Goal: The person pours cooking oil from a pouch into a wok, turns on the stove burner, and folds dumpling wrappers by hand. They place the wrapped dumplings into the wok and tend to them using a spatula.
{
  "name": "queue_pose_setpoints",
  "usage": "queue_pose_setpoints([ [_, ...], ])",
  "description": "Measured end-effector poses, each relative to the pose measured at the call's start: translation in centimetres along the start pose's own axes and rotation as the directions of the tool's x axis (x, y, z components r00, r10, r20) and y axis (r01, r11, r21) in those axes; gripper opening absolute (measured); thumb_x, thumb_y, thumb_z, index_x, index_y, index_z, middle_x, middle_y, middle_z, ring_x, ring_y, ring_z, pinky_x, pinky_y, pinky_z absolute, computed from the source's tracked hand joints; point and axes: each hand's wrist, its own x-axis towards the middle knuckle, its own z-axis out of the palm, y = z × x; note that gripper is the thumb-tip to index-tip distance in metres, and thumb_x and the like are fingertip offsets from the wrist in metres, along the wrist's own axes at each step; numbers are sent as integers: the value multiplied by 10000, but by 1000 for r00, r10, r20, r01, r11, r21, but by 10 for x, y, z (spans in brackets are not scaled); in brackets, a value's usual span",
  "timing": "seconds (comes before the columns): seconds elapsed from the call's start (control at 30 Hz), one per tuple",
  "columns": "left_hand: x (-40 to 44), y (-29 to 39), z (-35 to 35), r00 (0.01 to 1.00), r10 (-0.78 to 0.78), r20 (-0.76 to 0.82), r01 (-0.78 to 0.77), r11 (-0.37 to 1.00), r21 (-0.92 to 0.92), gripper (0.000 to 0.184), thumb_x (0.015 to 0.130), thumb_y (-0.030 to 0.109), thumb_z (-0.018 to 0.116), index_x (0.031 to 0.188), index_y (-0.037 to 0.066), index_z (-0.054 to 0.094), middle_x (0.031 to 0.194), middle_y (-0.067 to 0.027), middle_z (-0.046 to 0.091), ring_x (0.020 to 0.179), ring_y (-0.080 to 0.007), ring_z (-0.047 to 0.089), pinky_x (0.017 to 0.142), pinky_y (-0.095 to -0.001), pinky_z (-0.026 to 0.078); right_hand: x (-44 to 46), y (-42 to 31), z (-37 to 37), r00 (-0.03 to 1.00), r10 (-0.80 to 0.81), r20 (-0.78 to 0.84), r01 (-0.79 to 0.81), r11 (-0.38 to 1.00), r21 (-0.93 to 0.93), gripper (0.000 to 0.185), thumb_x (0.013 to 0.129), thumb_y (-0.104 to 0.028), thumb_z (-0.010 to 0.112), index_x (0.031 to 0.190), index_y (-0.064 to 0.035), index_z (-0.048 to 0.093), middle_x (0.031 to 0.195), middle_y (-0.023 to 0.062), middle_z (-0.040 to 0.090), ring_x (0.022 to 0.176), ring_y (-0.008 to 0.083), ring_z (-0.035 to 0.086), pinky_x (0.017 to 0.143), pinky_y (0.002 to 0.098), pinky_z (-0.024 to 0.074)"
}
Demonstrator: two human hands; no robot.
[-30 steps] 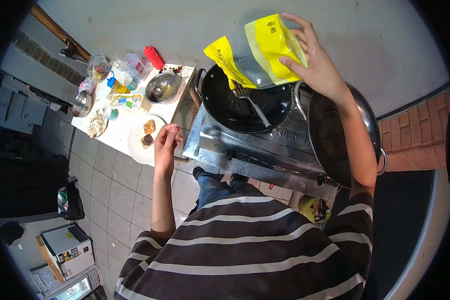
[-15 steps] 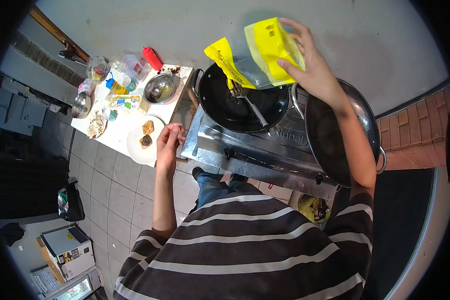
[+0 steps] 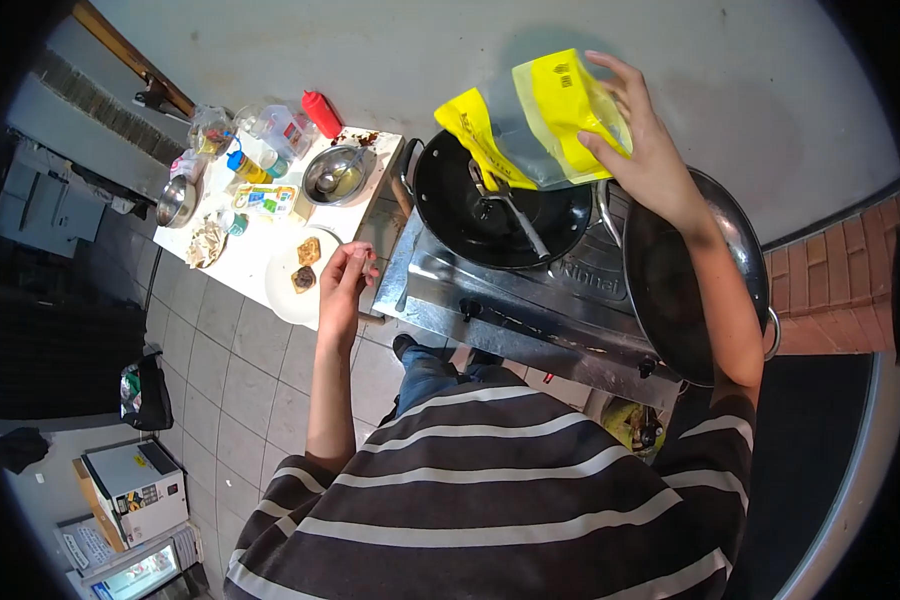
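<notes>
My left hand [image 3: 348, 272] is nearest me, off the stove [image 3: 530, 320], fingers curled to a narrow pinch; can't tell if anything's in it. My right hand [image 3: 652, 150] grips a yellow-and-clear bag [image 3: 560, 120] by one end. Bag's in the air over the black pan [image 3: 450, 220], hiding part of the far rim. Long axis roughly left-right, dipping a bit left; free end points left, held end rightwards. Fork [image 3: 523, 222] in the pan, handle towards me, tines by the bag, contact unclear. Progress: bag up and over the pan, fork in; bag not set down, can't see if anything has left it. Farther left on the desk [image 3: 240, 275], a plate [image 3: 278, 285] carries two browned food pieces [image 3: 308, 252], apparently cooked already
</notes>
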Motion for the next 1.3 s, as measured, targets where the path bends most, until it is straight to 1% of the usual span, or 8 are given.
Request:
queue_pose_setpoints([
  [0.13, 2, 1, -11, 1000, -2, 5, 2, 1000, -1, 212, 989, 233, 542, 1078, 49, 599, 945, -6, 590, 782, -75, 524, 713, -215, 411, 6, 2, 0, 998, -60, -3, 60, 998, -22, 702, 842, -20, 638, 1429, -191, 293, 1193, 213, 569, 1200, 391, 534, 1019, 436, 404],
  [0.23, 3, -1, -18, 1000, -6, -13, 6, 999, 32, 227, 987, 261, 540, 1055, 51, 597, 939, -6, 563, 779, -82, 507, 716, -217, 406, 9, 3, 2, 997, -8, -74, 7, 1000, -23, 716, 838, -11, 635, 1437, -186, 282, 1190, 208, 565, 1201, 380, 536, 1028, 428, 390],
  [0.3, 11, -2, -25, 1000, -22, -11, 22, 1000, 1, 208, 988, 233, 545, 1079, 55, 604, 944, 1, 593, 776, -68, 523, 707, -211, 405, 10, -1, 5, 999, 16, 35, -18, 997, 71, 724, 838, -12, 635, 1442, -183, 275, 1192, 201, 557, 1197, 361, 539, 1045, 414, 374],
  [0.4, 27, -6, -33, 999, -26, 23, 27, 999, -20, 204, 984, 234, 553, 1076, 59, 606, 943, 6, 595, 778, -65, 526, 706, -209, 402, 12, -3, 6, 998, 29, -53, -24, 996, 82, 723, 839, -8, 629, 1444, -183, 274, 1193, 188, 550, 1196, 339, 536, 1055, 406, 368],
  [0.83, 136, 15, -56, 975, -68, 212, 77, 996, -36, 216, 967, 263, 581, 1076, 84, 633, 938, 27, 619, 797, -64, 531, 734, -204, 407, 15, -13, 42, 967, 203, -152, -221, 969, -110, 704, 847, -6, 641, 1434, -130, 273, 1188, 168, 540, 1182, 309, 534, 1046, 396, 376],
  [1.0, 173, 18, -56, 956, -51, 288, 67, 997, -48, 226, 972, 261, 575, 1097, 80, 625, 955, 21, 614, 795, -70, 538, 726, -220, 426, 0, -18, 56, 933, 290, -212, -302, 953, -26, 719, 865, -11, 644, 1448, -142, 245, 1204, 152, 519, 1122, 279, 550, 1007, 380, 410],
  [1.1, 187, 30, -41, 937, -12, 348, 17, 1000, -12, 234, 974, 261, 572, 1099, 69, 621, 954, 12, 603, 797, -73, 543, 722, -224, 424, -10, -37, 63, 859, 366, -358, -374, 926, 48, 746, 851, 24, 645, 1455, -137, 237, 1169, 136, 514, 1099, 240, 540, 996, 359, 412],
  [1.3, 217, 52, 4, 894, 80, 440, -173, 969, 174, 311, 955, 245, 594, 1190, 42, 573, 975, -9, 591, 819, -84, 556, 728, -225, 425, -32, -46, 85, 834, 352, -424, -384, 923, 11, 780, 819, 65, 650, 1451, -96, 222, 1130, 129, 490, 1084, 222, 512, 1001, 334, 388],
])
